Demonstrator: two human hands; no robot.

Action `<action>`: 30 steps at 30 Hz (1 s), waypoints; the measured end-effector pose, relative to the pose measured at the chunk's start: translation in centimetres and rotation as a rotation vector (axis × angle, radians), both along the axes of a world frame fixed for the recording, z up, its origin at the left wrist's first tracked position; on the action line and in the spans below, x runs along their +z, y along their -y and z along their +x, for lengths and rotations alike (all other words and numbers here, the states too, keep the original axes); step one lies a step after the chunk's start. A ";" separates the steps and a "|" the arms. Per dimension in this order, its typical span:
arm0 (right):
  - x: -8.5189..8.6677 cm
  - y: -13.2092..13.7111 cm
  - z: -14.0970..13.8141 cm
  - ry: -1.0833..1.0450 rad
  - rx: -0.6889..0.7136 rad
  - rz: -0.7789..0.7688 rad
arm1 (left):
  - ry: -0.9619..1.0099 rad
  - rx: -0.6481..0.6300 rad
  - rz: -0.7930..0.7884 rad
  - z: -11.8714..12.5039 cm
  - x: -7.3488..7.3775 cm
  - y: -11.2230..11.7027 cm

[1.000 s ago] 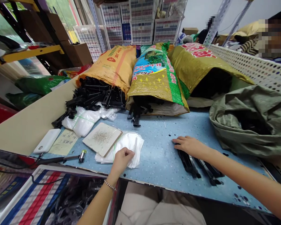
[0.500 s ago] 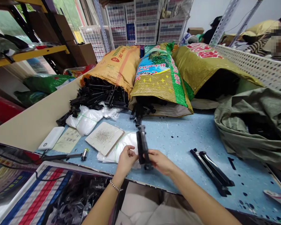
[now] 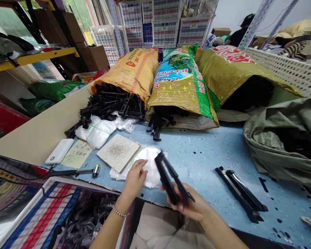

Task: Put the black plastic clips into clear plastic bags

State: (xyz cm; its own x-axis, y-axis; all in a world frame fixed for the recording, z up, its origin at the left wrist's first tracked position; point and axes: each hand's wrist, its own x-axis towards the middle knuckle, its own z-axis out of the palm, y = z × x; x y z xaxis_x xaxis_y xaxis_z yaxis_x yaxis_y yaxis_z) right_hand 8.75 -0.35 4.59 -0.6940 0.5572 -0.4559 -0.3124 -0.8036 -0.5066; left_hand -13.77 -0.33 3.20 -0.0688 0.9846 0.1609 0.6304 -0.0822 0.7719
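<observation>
Striped bag (image 3: 43,218): I see it lower left, dark pieces in clear plastic inside.
White device (image 3: 59,151): flat beside a paper note (image 3: 77,154).
Hammer (image 3: 80,172): near the front edge, head to the right.
Slab (image 3: 118,152): overlaps the white plastic bags (image 3: 153,173), covering part of them.
Orange sack (image 3: 134,71): black pieces spill from its mouth.
Left grip (image 3: 135,178): fingers slightly apart by those bags; I can't tell whether they touch.
Surface (image 3: 204,145): blue, speckled; crates (image 3: 166,31) stacked behind.
Right grip (image 3: 188,204): I have it clamped on a black part (image 3: 168,178), tilted, just right of the bags.
Loose bars (image 3: 239,195): black, lying right of that grip.
Grey-green sack (image 3: 264,145): open, dark inside.
</observation>
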 end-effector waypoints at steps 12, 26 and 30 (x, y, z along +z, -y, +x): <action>-4.3 0.4 -1.3 -0.342 -0.025 -0.340 | -0.094 -0.354 0.096 2.1 2.1 3.7; 1.7 1.7 4.5 0.680 0.100 0.837 | -0.131 -0.368 -0.180 -1.6 9.6 10.1; 1.0 -0.9 15.8 1.607 -0.073 1.047 | -0.333 -0.134 -0.331 -9.3 8.5 13.2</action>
